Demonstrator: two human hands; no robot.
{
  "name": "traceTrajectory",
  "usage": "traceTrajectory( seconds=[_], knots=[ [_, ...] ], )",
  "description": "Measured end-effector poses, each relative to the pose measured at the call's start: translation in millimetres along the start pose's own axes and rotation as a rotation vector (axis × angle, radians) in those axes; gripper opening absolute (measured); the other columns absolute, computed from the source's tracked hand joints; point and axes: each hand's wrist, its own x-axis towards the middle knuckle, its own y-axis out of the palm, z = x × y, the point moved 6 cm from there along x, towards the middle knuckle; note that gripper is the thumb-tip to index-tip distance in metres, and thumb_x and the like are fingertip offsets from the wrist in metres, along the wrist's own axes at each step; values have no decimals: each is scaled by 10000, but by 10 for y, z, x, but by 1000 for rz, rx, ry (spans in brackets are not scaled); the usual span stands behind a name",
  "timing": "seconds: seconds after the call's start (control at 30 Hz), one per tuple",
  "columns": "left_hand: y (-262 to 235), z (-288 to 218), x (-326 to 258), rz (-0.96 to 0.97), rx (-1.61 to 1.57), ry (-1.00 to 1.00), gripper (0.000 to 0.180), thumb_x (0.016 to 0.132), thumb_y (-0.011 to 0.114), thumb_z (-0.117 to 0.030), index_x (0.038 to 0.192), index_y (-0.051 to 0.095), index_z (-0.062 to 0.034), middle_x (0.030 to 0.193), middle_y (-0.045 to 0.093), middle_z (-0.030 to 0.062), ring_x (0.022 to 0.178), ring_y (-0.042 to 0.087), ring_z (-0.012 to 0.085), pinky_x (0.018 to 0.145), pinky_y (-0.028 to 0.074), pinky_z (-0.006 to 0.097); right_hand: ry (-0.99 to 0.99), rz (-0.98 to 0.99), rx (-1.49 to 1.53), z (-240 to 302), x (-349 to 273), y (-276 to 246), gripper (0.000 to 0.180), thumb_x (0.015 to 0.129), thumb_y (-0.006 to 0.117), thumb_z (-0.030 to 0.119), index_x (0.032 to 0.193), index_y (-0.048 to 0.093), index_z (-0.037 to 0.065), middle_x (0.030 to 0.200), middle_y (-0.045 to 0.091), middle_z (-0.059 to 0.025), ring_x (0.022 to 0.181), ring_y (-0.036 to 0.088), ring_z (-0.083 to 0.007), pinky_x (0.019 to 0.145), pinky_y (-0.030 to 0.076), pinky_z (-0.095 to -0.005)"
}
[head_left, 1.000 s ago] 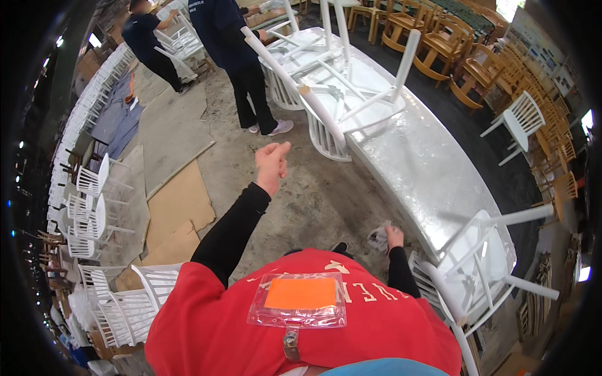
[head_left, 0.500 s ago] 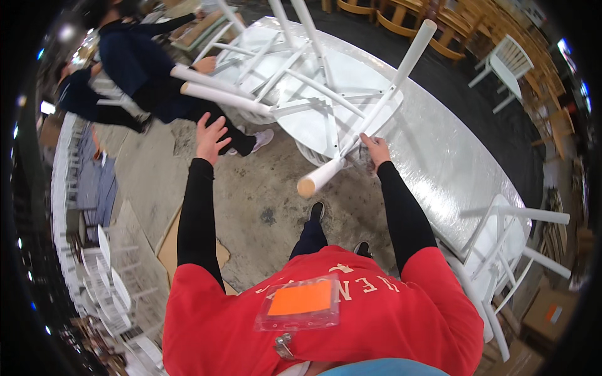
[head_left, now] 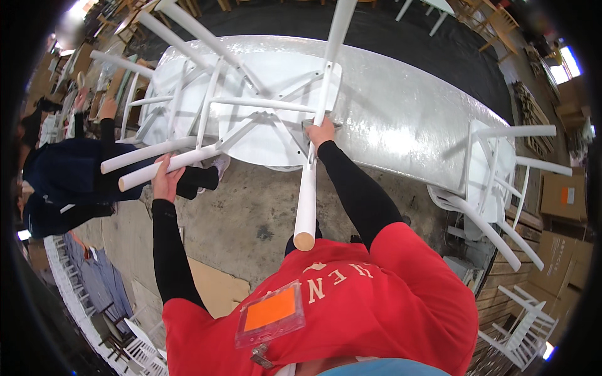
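A white chair [head_left: 251,135] lies upside down at the near edge of the table, its legs sticking up and out, with crossed braces under the seat. My left hand [head_left: 167,179] is closed around one white leg [head_left: 139,177], near its free end. My right hand [head_left: 321,133] grips another leg [head_left: 305,200] close to the seat. That leg points toward me and ends in bare wood. A small grey thing [head_left: 337,123] shows behind my right fingers, and I cannot make out what it is. Another upturned white chair [head_left: 164,88] stands just beyond on the left.
The table [head_left: 407,113] has a shiny plastic-covered top. Another upturned white chair [head_left: 489,163] rests at its right end. At the left, a person in dark clothes [head_left: 81,169] stands close to the chair legs. Cardboard boxes [head_left: 561,250] are stacked at the right; flat cardboard [head_left: 216,285] lies on the floor.
My left hand was open in the air and is now closed on a chair leg. My right hand still grips its leg. The chair has turned, and my view has shifted to the right.
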Motion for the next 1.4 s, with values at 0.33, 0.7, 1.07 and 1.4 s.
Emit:
traceTrajectory(
  seconds=[0.33, 0.7, 1.07, 1.4],
  knots=[
    [1143, 696, -1472, -3, -85, -7, 312, 955, 677, -239, 1185, 541, -79, 1282, 595, 148, 1146, 617, 278, 914, 556, 419, 42, 41, 38, 64, 51, -1889, 293, 619, 653, 12, 910, 651, -17, 779, 647, -126, 697, 623, -229, 624, 499, -362],
    [3639, 1557, -2767, 169, 5, -36, 365, 932, 716, -271, 1204, 540, -100, 1147, 563, 55, 1104, 573, 179, 986, 467, 371, 28, -18, 82, -445, 411, -4965, 324, 625, 688, 14, 944, 640, -24, 811, 646, -95, 716, 619, -190, 674, 511, -339],
    [4045, 1845, -3115, 200, 111, -79, 346, 918, 738, -269, 1170, 555, -120, 1225, 581, 44, 1135, 587, 180, 1006, 484, 378, -13, 111, 10, -681, 481, -5608, 484, 682, 810, 181, 1098, 663, -20, 897, 692, -127, 788, 656, -199, 718, 519, -334],
    [3870, 2005, -3127, 300, 328, -115, 457, 926, 710, -234, 1337, 530, -147, 1257, 571, 28, 1183, 538, 138, 1017, 428, 333, -20, -485, -67, -1713, -394, -6002, 400, 992, 602, 353, 1109, 675, -22, 1030, 688, -89, 966, 624, -195, 874, 469, -300]
  ],
)
